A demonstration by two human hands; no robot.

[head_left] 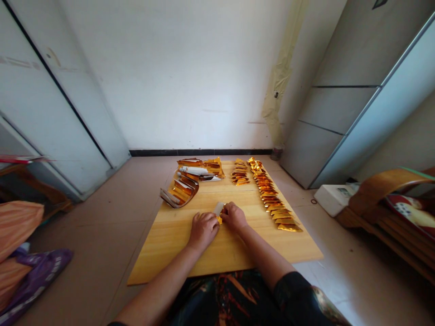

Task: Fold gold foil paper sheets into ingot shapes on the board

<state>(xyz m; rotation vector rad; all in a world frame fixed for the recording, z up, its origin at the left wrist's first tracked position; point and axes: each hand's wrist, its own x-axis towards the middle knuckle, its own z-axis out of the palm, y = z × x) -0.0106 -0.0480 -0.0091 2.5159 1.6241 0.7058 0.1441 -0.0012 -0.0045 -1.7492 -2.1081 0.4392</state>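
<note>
Both my hands work close together over the middle of the wooden board (170, 253). Between them is a small sheet of gold foil paper (219, 208), pale side showing at the top and a bit of gold below. My left hand (204, 228) has its fingers curled down on the sheet's left and lower edge. My right hand (234, 216) pinches the sheet's right edge. The fingertips partly cover the sheet, so its full shape is hidden.
A long row of folded gold foil pieces (272, 197) runs down the board's right side, with a shorter row (240, 173) beside it. Loose foil sheets (183, 188) lie at back left. A fridge (326, 108) stands right; a wooden seat (374, 217) and purple bag (41, 280) flank the board.
</note>
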